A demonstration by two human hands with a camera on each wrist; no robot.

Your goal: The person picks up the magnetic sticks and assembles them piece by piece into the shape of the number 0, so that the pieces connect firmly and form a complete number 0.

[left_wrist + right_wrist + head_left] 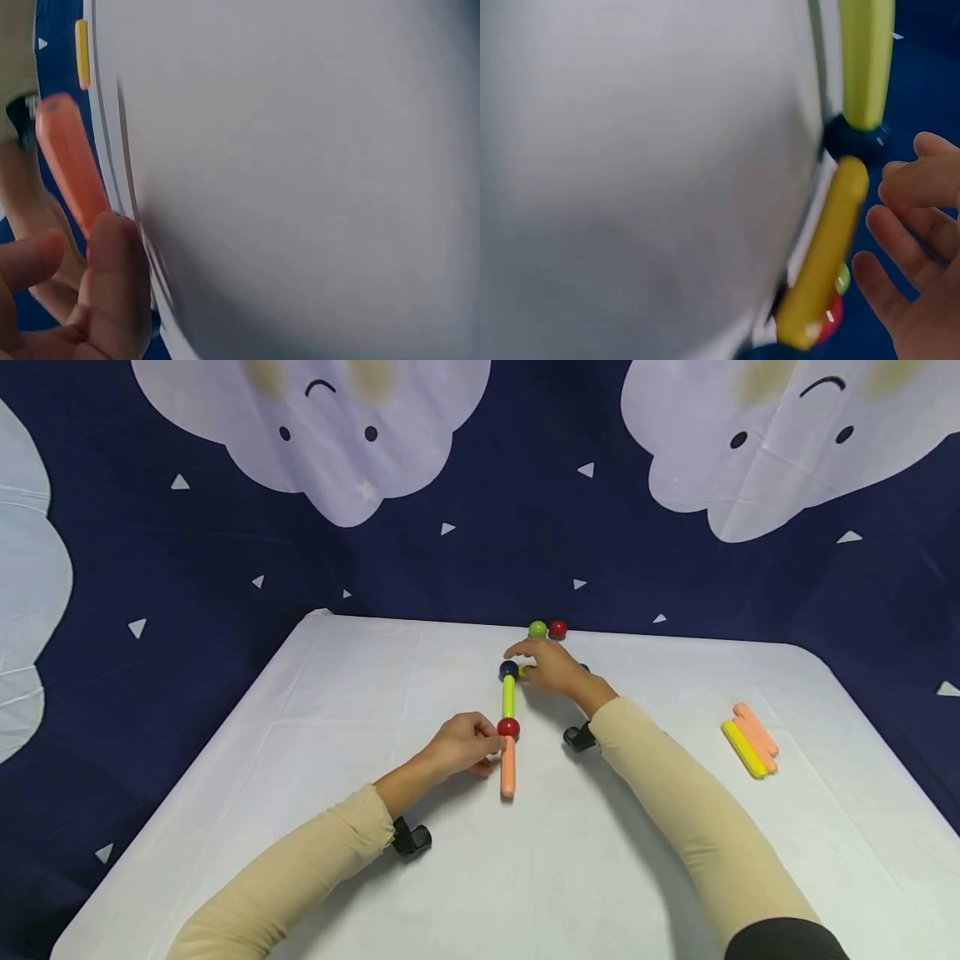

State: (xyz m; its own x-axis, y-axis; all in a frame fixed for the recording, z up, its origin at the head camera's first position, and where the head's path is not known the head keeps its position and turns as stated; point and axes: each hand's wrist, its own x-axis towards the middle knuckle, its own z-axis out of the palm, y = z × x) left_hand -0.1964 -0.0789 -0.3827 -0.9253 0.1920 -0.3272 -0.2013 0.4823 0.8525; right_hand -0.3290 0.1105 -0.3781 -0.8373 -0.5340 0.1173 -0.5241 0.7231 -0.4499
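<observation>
Head view, centre: your right hand (552,667) is loose, empty; whether your left hand (461,745) grips, I can't tell; the orange rod (508,768) seems light, stiff: pinch mid-length.

Inscriptions: no legible text, label, brand, number or sign in any of the three views, the pale mark (31,104) on the black wrist camera (23,122) being too small to read.

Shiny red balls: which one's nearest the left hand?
The red ball between the lime stick and peach stick; the other red ball is farther, beside the green ball.
</observation>
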